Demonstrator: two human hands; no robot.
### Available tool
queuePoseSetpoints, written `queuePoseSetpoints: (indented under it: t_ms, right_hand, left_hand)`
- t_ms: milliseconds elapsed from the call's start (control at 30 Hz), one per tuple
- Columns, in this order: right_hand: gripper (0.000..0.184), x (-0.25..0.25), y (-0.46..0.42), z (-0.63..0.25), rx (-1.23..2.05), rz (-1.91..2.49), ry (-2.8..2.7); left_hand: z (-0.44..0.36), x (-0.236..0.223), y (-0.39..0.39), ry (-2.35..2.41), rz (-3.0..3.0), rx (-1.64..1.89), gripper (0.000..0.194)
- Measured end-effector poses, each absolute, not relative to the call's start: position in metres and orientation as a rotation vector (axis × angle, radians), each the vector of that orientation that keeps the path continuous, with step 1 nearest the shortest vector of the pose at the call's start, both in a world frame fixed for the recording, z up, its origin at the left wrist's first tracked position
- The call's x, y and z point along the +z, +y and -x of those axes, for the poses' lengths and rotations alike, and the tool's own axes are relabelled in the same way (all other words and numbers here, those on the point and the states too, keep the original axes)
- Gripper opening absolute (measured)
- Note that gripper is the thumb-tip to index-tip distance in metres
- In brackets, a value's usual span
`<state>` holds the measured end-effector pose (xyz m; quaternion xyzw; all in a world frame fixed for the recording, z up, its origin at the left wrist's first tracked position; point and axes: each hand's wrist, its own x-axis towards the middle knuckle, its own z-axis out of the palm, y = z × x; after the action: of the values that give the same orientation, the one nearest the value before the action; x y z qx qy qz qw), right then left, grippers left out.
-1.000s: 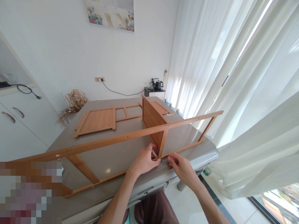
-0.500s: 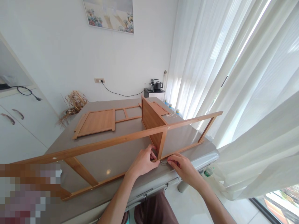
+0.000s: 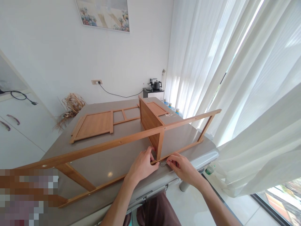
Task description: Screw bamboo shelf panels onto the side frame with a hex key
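Observation:
A long wooden ladder-like side frame (image 3: 131,139) stands on its edge along the table's front, with a wooden shelf panel (image 3: 150,121) joined to its middle crosspiece. My left hand (image 3: 142,163) is closed around the frame's lower rail just left of that crosspiece, thumb in front and fingers behind. To the right of the joint, my right hand (image 3: 180,164) pinches a thin bent metal hex key (image 3: 162,164). The key's other end meets the lower rail at the crosspiece; its tip is hidden.
Another wooden panel (image 3: 94,125) and a slatted side frame (image 3: 124,115) lie flat on the grey table (image 3: 122,182). A further panel (image 3: 156,108) rests beyond the upright shelf. A coffee maker (image 3: 152,84) stands on a small cabinet behind. White curtains (image 3: 199,56) hang at the right.
The view has shifted slightly, so most things appear a little further left. Both hands stay at the same joint, the right still pinching the hex key.

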<state>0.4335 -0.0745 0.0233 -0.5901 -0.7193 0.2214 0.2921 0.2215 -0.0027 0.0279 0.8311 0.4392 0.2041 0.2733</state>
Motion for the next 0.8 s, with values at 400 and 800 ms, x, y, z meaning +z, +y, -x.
queuePoseSetpoints:
  t_ms: [400,800]
  right_hand:
    - [0.026,0.021,-0.075,-0.438,0.606,1.533,-1.942]
    - [0.025,0.010,-0.078,-0.433,0.566,1.484,-1.903]
  left_hand:
    - [-0.227,0.026,-0.009,1.305,-2.479,0.560,0.026]
    - [-0.229,0.022,-0.015,1.388,-2.709,0.618,0.033]
